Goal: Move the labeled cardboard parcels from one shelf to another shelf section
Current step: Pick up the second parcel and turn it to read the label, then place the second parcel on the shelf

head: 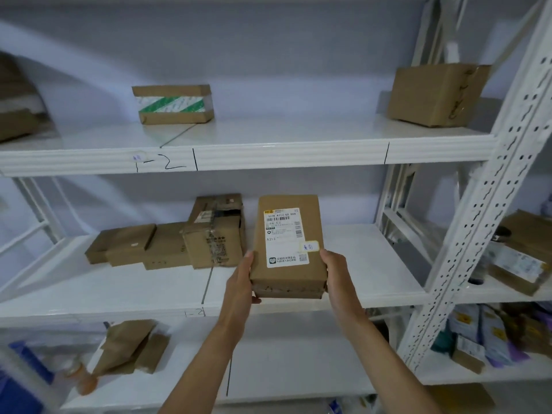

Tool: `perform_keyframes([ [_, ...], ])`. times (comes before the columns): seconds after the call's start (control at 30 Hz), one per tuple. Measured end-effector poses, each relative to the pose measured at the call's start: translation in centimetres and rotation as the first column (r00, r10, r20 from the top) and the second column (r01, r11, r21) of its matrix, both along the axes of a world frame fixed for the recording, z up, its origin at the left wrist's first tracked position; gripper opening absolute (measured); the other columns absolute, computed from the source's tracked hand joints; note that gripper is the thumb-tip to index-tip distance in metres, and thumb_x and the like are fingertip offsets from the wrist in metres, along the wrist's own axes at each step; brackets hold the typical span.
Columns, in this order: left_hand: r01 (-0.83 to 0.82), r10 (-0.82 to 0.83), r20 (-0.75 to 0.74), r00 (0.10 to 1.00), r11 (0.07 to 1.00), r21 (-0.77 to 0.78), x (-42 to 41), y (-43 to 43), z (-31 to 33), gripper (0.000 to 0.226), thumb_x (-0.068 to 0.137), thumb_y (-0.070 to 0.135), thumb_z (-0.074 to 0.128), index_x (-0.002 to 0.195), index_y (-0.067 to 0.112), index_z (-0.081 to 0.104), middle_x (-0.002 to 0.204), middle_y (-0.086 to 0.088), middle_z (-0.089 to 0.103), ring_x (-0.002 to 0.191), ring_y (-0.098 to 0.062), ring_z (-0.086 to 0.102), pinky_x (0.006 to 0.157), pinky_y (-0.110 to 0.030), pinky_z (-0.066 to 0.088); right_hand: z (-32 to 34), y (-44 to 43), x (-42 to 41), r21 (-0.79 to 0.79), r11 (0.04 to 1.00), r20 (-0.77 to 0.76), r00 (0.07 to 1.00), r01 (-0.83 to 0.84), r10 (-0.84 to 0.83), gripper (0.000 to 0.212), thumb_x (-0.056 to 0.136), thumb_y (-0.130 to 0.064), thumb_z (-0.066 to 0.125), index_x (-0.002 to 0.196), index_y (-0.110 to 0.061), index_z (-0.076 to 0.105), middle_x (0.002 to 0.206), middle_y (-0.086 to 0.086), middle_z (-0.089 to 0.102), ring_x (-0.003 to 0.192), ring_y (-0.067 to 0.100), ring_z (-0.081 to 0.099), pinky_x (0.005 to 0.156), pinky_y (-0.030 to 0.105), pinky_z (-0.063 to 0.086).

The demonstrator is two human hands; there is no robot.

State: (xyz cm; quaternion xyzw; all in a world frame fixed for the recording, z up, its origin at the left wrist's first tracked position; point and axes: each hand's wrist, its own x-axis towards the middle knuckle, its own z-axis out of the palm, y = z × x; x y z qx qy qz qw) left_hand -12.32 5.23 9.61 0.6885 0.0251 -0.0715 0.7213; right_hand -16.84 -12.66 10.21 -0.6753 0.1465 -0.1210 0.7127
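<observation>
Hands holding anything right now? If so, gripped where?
Yes. Both hands hold the labeled parcel by its near end: left hand on its left edge, right hand on its right edge, label facing the camera.

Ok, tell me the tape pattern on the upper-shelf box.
Green and white diagonal stripes on the taped box, head view.

A perforated white upright [490,201] frames the shelving; an orange bottle [82,380] lies lower left.

Both forearms are bare with no sleeves showing, as are the left hand [242,279] and right hand [336,273].
</observation>
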Motion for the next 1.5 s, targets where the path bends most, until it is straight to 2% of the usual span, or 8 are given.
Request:
perform_keyframes([
  [0.23,-0.088,0.091,0.094,0.991,0.995,-0.035,-2.7,3.7,2.4,0.052,0.099,0.066,0.043,0.119,0.03,0.073,0.106,0.008,0.083,0.101,-0.017,0.077,0.081,-0.034,0.057,2.1,3.4,-0.8,0.023,1.0,0.13,0.992,-0.008,0.005,0.064,0.074,-0.071,0.051,0.118,-0.026,0.061,0.109,-0.011,0.072,0.088,-0.01,0.069,0.072,0.013,0.052],
  [0.4,-0.175,0.189,0.168,0.967,0.98,-0.098,-3.7,7.4,3.6,0.065,0.079,0.075,0.052,0.111,0.026,0.08,0.107,0.004,0.083,0.103,-0.016,0.076,0.091,-0.036,0.054,2.9,7.1,-0.8,0.03,0.998,0.179,0.982,-0.061,0.055,0.053,0.078,-0.068,0.054,0.114,-0.03,0.061,0.11,-0.009,0.074,0.096,-0.002,0.07,0.083,0.025,0.051],
  [0.57,-0.21,0.224,0.268,0.937,0.974,-0.082,-2.5,10.2,4.2,0.046,0.104,0.047,0.05,0.105,0.011,0.078,0.1,-0.007,0.082,0.101,-0.029,0.075,0.084,-0.037,0.057,3.6,9.8,-0.1,0.058,0.997,0.243,0.969,-0.053,0.037,0.029,0.098,-0.052,0.053,0.113,-0.028,0.063,0.101,-0.01,0.078,0.092,-0.001,0.072,0.07,0.015,0.053],
  [0.77,-0.159,0.178,0.46,0.87,0.984,-0.08,-0.8,14.7,5.6,0.055,0.091,0.057,0.045,0.118,0.017,0.071,0.106,0.006,0.079,0.101,-0.011,0.072,0.074,-0.013,0.053,5.7,14.4,1.5,0.043,0.999,0.382,0.924,-0.006,-0.011,0.05,0.083,-0.063,0.052,0.116,-0.029,0.066,0.106,-0.013,0.078,0.098,0.003,0.072,0.077,0.021,0.05],
  [0.9,-0.11,0.144,0.538,0.831,0.989,-0.095,1.7,19.3,7.9,0.055,0.092,0.055,0.047,0.118,0.013,0.069,0.108,0.001,0.077,0.102,-0.015,0.072,0.077,-0.015,0.053,7.0,18.9,3.4,0.04,0.999,0.445,0.895,0.022,-0.038,0.055,0.079,-0.069,0.051,0.116,-0.031,0.067,0.106,-0.012,0.078,0.096,0.002,0.072,0.071,0.015,0.052],
  [1.07,-0.093,0.143,0.602,0.785,0.989,-0.113,4.7,24.4,11.1,0.068,0.085,0.069,0.045,0.114,0.013,0.07,0.113,-0.005,0.075,0.107,-0.023,0.07,0.086,-0.03,0.055,10.7,24.1,6.0,0.037,0.998,0.511,0.857,0.052,-0.063,0.052,0.077,-0.064,0.053,0.109,-0.026,0.065,0.09,-0.02,0.077,0.082,-0.006,0.07,0.062,0.009,0.051],
  [1.23,-0.048,0.141,0.631,0.763,0.986,-0.162,7.5,27.7,14.9,0.059,0.092,0.064,0.047,0.125,0.021,0.07,0.127,-0.004,0.073,0.121,-0.026,0.067,0.105,-0.055,0.051,14.9,27.3,7.9,-0.005,0.998,0.553,0.832,0.063,-0.05,0.056,0.079,-0.068,0.05,0.115,-0.027,0.063,0.093,-0.023,0.075,0.088,-0.002,0.068,0.068,0.016,0.052],
  [1.5,-0.066,0.154,0.667,0.729,0.986,-0.156,10.1,29.5,20.9,0.064,0.088,0.07,0.043,0.113,0.021,0.075,0.113,0.0,0.079,0.107,-0.017,0.073,0.09,-0.033,0.053,21.5,28.9,9.9,-0.128,0.987,0.581,0.814,0.099,-0.006,0.053,0.088,-0.064,0.045,0.12,-0.024,0.059,0.086,-0.038,0.069,0.083,-0.017,0.065,0.067,0.006,0.048],
])
